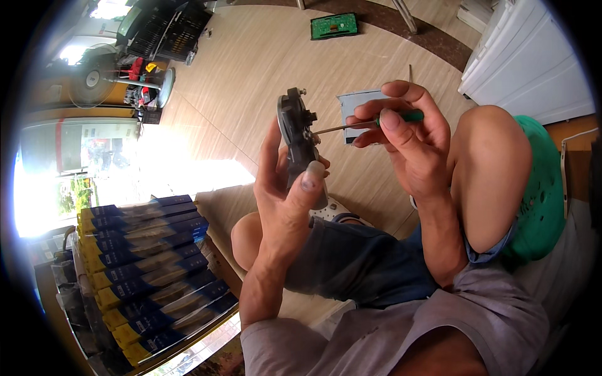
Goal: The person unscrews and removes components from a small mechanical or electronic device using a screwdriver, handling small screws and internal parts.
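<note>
My left hand (282, 203) is closed around a dark plastic housing (292, 135) with a rounded outline, held upright in front of me. Small screws and a short black stub stick out from its right side. The left thumb lies along its lower end, and the other fingers are behind it, partly hidden. In my right hand (417, 147) is a thin screwdriver (414, 116) with a green handle, pinched between thumb and fingers. Its metal shaft points left, and the tip meets the housing near a screw; whether it sits in the screw head I cannot tell.
On the tiled floor lie a flat grey panel (351, 103) and a green circuit board (333, 26). Blue-and-yellow boxes (150, 276) are stacked at left. A fan (92, 78) and black crates (166, 37) stand far left, a white appliance (533, 69) at right, beside a green perforated plastic object (545, 194).
</note>
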`<state>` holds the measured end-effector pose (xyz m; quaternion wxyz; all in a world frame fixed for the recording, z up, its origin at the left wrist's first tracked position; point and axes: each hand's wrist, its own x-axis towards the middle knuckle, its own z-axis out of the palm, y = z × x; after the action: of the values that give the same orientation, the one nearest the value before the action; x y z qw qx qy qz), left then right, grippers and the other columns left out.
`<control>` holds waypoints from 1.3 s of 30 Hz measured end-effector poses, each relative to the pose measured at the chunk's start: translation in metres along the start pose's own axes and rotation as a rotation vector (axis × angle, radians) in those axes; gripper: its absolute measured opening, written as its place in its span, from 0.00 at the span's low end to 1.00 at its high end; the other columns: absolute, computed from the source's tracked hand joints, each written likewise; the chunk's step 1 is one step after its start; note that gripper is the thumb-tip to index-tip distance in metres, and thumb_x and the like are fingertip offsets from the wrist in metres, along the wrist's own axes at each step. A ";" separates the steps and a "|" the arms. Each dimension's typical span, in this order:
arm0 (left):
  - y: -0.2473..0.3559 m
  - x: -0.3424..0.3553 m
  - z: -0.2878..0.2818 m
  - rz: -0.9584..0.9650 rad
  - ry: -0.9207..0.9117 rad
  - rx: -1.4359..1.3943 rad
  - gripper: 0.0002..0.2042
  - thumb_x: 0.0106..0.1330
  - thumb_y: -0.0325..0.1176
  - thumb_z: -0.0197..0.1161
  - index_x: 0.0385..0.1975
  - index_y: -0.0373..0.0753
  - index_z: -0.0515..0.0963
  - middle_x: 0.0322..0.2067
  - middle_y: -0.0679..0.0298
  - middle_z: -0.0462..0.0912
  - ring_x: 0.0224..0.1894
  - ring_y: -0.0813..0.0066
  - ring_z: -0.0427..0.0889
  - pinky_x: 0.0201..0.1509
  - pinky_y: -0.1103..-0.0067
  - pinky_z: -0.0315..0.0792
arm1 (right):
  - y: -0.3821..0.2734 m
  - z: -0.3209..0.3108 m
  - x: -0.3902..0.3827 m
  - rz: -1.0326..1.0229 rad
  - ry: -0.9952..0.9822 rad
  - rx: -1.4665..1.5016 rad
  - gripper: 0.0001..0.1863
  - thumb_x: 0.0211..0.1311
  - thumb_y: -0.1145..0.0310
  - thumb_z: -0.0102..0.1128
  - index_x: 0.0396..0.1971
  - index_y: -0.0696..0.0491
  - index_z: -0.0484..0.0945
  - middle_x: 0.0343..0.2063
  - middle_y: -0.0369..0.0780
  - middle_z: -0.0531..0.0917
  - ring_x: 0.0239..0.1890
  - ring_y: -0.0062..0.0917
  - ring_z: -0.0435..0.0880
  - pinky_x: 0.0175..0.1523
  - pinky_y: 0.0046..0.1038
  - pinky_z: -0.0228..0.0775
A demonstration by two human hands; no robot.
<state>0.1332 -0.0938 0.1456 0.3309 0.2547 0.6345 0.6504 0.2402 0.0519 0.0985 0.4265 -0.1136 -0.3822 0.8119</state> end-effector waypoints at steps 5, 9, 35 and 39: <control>0.001 -0.002 0.000 0.037 -0.014 0.030 0.50 0.57 0.47 0.75 0.74 0.36 0.50 0.48 0.58 0.77 0.43 0.78 0.77 0.43 0.82 0.73 | -0.004 -0.004 0.000 0.174 0.020 -0.082 0.15 0.72 0.73 0.52 0.55 0.60 0.68 0.46 0.52 0.83 0.47 0.37 0.86 0.46 0.34 0.84; 0.001 -0.001 0.000 0.046 -0.017 0.023 0.50 0.57 0.47 0.75 0.74 0.35 0.49 0.45 0.59 0.77 0.42 0.79 0.76 0.40 0.83 0.72 | 0.001 0.002 0.001 0.011 0.007 0.142 0.17 0.72 0.69 0.55 0.55 0.59 0.67 0.41 0.50 0.85 0.45 0.36 0.87 0.46 0.34 0.84; 0.001 -0.002 0.003 0.051 -0.002 0.048 0.49 0.58 0.43 0.74 0.74 0.34 0.49 0.42 0.61 0.77 0.38 0.80 0.76 0.38 0.83 0.72 | 0.007 -0.007 0.002 0.080 -0.003 0.075 0.17 0.71 0.69 0.57 0.54 0.60 0.68 0.41 0.50 0.85 0.38 0.35 0.88 0.42 0.32 0.84; 0.003 -0.001 0.004 0.041 0.004 0.054 0.49 0.58 0.44 0.74 0.74 0.34 0.49 0.43 0.61 0.76 0.38 0.80 0.76 0.39 0.83 0.72 | 0.005 -0.001 0.002 0.035 0.012 0.122 0.15 0.71 0.70 0.56 0.53 0.59 0.69 0.40 0.49 0.85 0.38 0.34 0.88 0.41 0.32 0.84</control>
<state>0.1364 -0.0923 0.1487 0.3094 0.2750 0.6470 0.6403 0.2363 0.0517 0.0942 0.4207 -0.0991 -0.3275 0.8402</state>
